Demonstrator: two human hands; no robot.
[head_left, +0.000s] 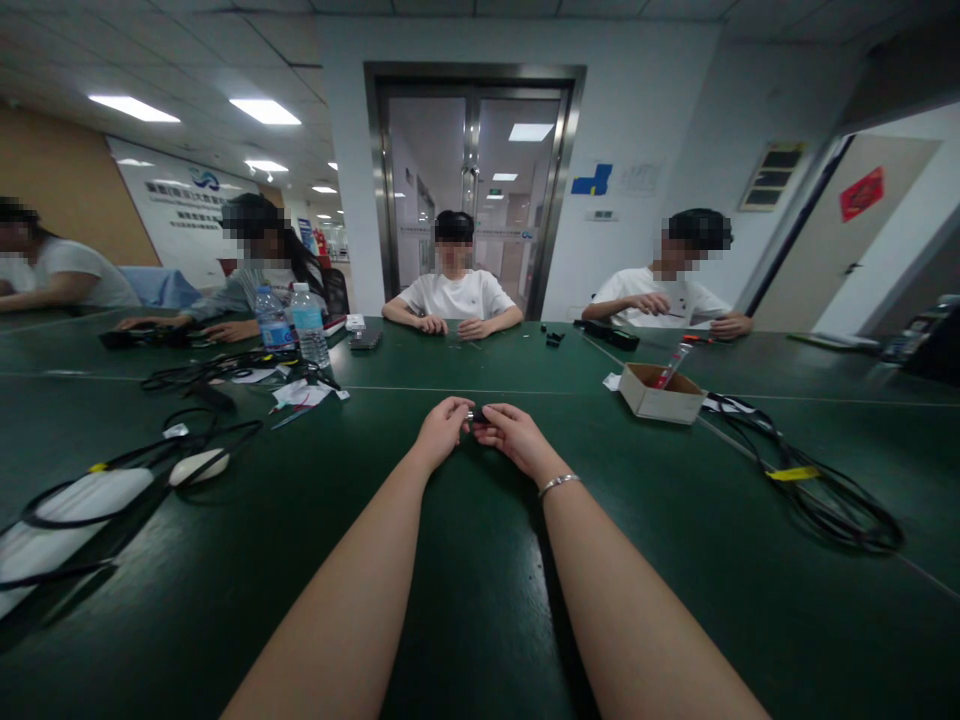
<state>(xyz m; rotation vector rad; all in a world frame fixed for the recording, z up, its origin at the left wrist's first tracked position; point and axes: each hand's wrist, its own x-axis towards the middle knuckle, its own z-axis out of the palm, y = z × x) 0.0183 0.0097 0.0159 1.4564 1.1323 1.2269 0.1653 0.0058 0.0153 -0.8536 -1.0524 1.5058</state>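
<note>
Both hands meet over the middle of the dark green table. Between their fingertips is a small black piece with a silvery end, too small for me to name for sure. My left hand pinches it at the silvery side. From the other side, my right hand grips the black part between thumb and fingers; a bracelet circles that wrist. The fingers cover much of the piece.
At right lie an open cardboard box and a coiled black cable. Water bottles, tangled cables and a white mouse-shaped object are at left. Several people sit across the table, one person directly opposite.
</note>
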